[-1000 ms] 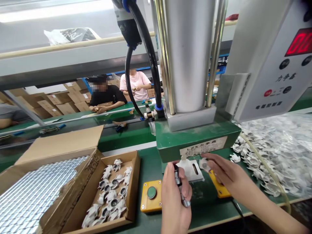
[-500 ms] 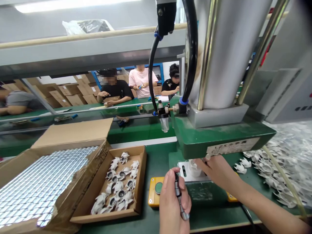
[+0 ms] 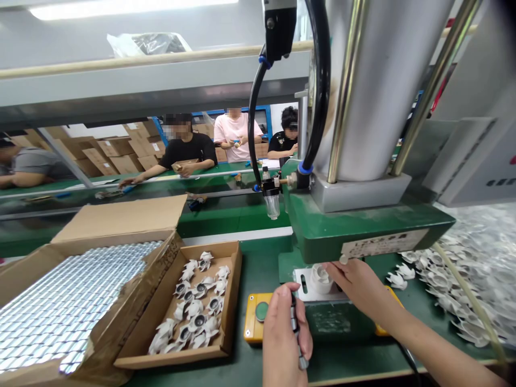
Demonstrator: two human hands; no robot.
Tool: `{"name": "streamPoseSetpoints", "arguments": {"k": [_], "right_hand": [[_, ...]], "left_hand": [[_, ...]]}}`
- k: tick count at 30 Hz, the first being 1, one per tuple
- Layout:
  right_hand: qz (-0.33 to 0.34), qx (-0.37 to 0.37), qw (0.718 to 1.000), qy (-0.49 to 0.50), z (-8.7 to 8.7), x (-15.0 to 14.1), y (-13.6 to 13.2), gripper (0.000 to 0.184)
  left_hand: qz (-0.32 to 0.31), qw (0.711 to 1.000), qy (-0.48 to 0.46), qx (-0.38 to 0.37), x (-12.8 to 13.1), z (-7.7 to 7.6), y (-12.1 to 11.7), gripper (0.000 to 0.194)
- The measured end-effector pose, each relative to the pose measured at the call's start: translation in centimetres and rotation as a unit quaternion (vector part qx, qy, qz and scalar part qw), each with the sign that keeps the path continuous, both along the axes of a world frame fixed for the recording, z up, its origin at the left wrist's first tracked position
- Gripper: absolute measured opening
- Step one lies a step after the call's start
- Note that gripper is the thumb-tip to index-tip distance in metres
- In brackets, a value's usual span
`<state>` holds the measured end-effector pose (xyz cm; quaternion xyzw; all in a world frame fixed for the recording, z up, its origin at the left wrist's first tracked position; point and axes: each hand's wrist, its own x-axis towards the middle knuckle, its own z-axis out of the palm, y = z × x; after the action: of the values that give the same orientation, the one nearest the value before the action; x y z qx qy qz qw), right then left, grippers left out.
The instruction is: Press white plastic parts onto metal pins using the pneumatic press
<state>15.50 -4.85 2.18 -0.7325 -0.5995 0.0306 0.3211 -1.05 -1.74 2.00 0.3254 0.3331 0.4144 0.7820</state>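
At a green bench (image 3: 260, 263), in the head view, a left hand (image 3: 285, 328) closed around a row of short metal cylinders (image 3: 294, 317), smooth, rigid and probably slippery, best held along their sides. The right hand (image 3: 358, 285) had its fingertips at the rim of a round white plastic piece (image 3: 321, 275) on a slotted metal plate (image 3: 309, 287) beneath the press head (image 3: 371, 228); whether that grip was pinched could not be told. The piece looked light and stiff, suited to its outer wall. Curved-bladed white impellers (image 3: 200, 321) filled a cardboard tray (image 3: 234, 301).
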Motion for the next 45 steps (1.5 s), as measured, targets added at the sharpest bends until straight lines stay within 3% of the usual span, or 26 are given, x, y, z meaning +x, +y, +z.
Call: {"name": "streamPoseSetpoints", "arguments": {"k": [3, 5, 10, 19, 23, 27, 30, 32, 35, 37, 39, 41, 45], "right_hand": [[-0.034, 0.036, 0.998, -0.037, -0.7, 0.2, -0.1, 0.033], [-0.019, 0.031, 0.999, -0.038, -0.8, 0.5, -0.1, 0.031], [-0.026, -0.023, 0.999, -0.004, 0.6, 0.5, 0.2, 0.026], [-0.032, -0.013, 0.999, 0.023, 1.5, -0.3, -0.2, 0.028], [-0.013, -0.005, 1.000, 0.028, 1.2, -0.5, 0.1, 0.027], [-0.057, -0.016, 0.992, 0.109, 0.7, -0.2, -0.6, 0.032], [-0.078, 0.016, 0.986, 0.147, -0.5, 0.5, -3.2, 0.031], [-0.091, 0.026, 0.990, 0.104, -1.6, 1.3, -5.6, 0.034], [-0.130, 0.035, 0.989, -0.058, -3.3, 2.8, -8.9, 0.036], [-0.134, 0.032, 0.975, -0.173, -4.3, 3.5, -10.3, 0.039], [-0.119, 0.021, 0.961, -0.249, -5.1, 3.7, -11.1, 0.039], [-0.091, 0.011, 0.954, -0.286, -5.5, 3.6, -11.3, 0.038], [-0.078, -0.002, 0.954, -0.288, -5.8, 3.3, -10.8, 0.034]], "left_hand": [[0.011, 1.000, 0.015, 0.017, -0.5, -0.3, 0.0, 0.027], [0.018, 0.999, 0.019, 0.019, -0.8, -0.5, 0.1, 0.027], [0.023, 0.999, 0.027, 0.004, -0.9, -0.8, 0.1, 0.028], [0.030, 0.998, 0.050, 0.018, -1.3, -1.1, 0.2, 0.028], [0.022, 0.995, 0.093, 0.039, -1.4, -1.4, 0.3, 0.033], [0.015, 0.979, 0.178, 0.100, -2.5, -1.3, 0.5, 0.040], [0.040, 0.926, 0.311, 0.211, -4.4, -1.2, 1.0, 0.036], [0.048, 0.852, 0.429, 0.297, -5.7, -1.5, 1.5, 0.029], [0.034, 0.717, 0.587, 0.375, -7.1, -2.1, 1.9, 0.024], [0.021, 0.635, 0.650, 0.417, -7.6, -2.6, 1.9, 0.027], [0.011, 0.579, 0.679, 0.451, -7.7, -2.8, 1.9, 0.031], [-0.009, 0.560, 0.686, 0.464, -7.7, -2.7, 2.0, 0.033], [-0.050, 0.592, 0.671, 0.444, -7.8, -2.4, 2.5, 0.033]]}}
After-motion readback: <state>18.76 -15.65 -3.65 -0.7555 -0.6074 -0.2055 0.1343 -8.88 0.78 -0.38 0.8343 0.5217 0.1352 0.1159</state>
